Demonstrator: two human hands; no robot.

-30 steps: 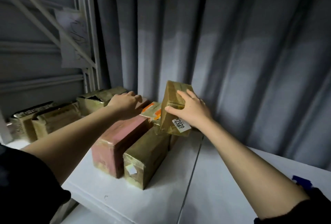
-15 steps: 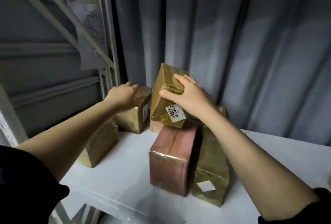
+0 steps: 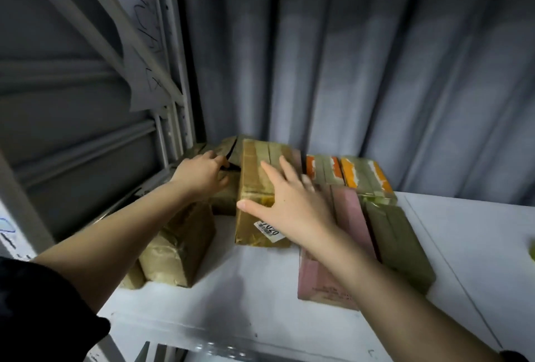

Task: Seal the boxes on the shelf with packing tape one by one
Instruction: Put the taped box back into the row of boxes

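Taped box (image 3: pixel 262 188) now down flat on shelf (image 3: pixel 231 298); right grip (image 3: pixel 289 202) wide on it, left grip (image 3: pixel 199 173) touching rear box (image 3: pixel 225 147).

Tape-wrapped brown box (image 3: pixel 254 188) with a white label lies flat among boxes.

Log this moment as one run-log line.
right hand: open over labelled box | left hand: on open box | tape: unseen
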